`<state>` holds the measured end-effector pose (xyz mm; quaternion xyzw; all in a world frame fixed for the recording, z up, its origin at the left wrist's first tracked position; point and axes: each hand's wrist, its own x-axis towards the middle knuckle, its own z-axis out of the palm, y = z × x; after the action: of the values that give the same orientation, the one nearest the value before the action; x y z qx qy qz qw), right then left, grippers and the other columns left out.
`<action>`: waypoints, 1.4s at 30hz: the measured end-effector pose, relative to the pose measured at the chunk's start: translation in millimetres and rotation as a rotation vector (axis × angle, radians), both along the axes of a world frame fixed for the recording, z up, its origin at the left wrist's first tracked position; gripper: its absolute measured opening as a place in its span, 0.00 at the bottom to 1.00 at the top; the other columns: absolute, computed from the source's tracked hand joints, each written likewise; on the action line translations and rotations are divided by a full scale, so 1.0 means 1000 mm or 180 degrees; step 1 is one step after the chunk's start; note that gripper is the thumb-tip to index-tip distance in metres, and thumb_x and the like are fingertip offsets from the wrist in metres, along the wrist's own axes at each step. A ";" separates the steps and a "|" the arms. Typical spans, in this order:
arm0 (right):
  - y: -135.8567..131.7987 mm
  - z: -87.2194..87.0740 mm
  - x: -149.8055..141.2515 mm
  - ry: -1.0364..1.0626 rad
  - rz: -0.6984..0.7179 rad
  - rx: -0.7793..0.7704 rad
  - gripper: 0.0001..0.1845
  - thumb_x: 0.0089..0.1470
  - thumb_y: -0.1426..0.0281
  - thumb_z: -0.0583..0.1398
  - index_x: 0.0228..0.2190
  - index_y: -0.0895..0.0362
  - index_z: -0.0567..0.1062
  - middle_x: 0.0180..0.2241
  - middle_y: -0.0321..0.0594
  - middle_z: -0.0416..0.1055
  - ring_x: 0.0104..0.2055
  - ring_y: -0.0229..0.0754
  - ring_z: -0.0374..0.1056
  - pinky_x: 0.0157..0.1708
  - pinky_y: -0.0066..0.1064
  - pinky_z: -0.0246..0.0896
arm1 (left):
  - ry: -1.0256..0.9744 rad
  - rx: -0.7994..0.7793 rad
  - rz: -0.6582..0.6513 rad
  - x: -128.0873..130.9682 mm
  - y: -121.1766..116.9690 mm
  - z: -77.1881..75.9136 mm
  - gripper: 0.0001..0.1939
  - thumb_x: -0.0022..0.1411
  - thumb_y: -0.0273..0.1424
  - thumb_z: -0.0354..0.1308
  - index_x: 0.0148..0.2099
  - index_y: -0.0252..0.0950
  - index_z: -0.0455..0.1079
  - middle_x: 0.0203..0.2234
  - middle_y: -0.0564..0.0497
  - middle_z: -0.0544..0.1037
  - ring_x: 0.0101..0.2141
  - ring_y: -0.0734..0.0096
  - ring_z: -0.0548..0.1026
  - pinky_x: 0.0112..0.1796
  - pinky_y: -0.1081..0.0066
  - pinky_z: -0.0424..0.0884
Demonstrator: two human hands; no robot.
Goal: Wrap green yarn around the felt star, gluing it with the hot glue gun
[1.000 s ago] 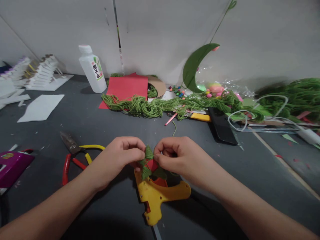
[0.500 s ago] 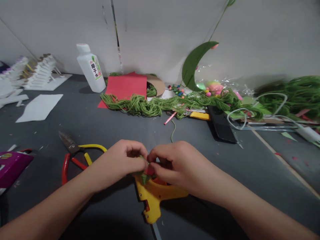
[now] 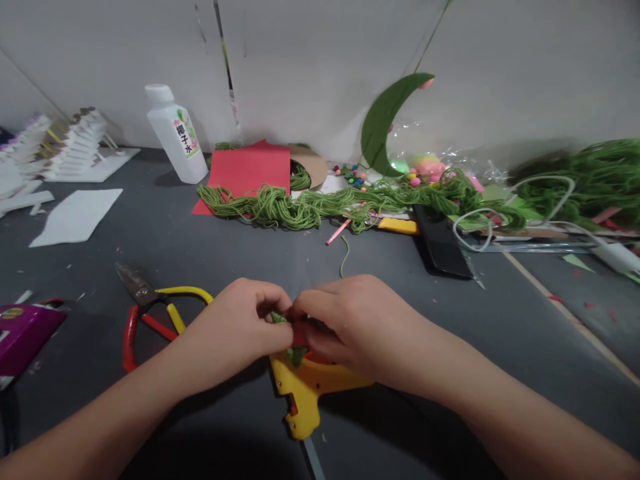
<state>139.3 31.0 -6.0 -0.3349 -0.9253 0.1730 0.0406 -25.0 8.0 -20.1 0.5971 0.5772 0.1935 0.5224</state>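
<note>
Both my hands meet at the front middle of the table over a yellow glue gun (image 3: 304,399), which lies with a glue stick poking from its back end. Fingertips of my left hand (image 3: 245,323) pinch a small green and red craft piece (image 3: 299,355), partly hidden by the fingers. My right hand (image 3: 355,323) is closed on the red part of the same piece, its fingertips touching those of the left. Left of my hands lie scissors (image 3: 150,303) with red and yellow handles, blades pointing away.
Behind are green yarn (image 3: 285,208), red paper (image 3: 250,168), a black phone (image 3: 443,247), a yellow-handled cutter (image 3: 399,226) and a pencil (image 3: 338,232). A white bottle (image 3: 179,137) and green crescent (image 3: 377,127) stand near the wall. A purple object (image 3: 25,333) sits left.
My hands stay together over the glue gun. The right fingers have shifted slightly, and the small piece has turned a little between the fingertips. The view has moved slightly.
</note>
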 end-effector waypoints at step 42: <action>0.009 0.008 0.013 0.0163 0.0009 -0.0872 0.05 0.49 0.73 0.57 0.24 0.57 0.73 0.19 0.30 0.66 0.19 0.30 0.54 0.19 0.23 0.41 | -0.0847 -0.0720 -0.0060 -0.005 0.009 -0.011 0.06 0.49 0.27 0.51 0.25 0.34 0.69 0.16 0.56 0.69 0.19 0.77 0.65 0.24 0.76 0.60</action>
<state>152.7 40.2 2.3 -0.3316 -0.8922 0.3062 0.0180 -29.8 17.4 -30.9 0.5090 0.5154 0.1997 0.6598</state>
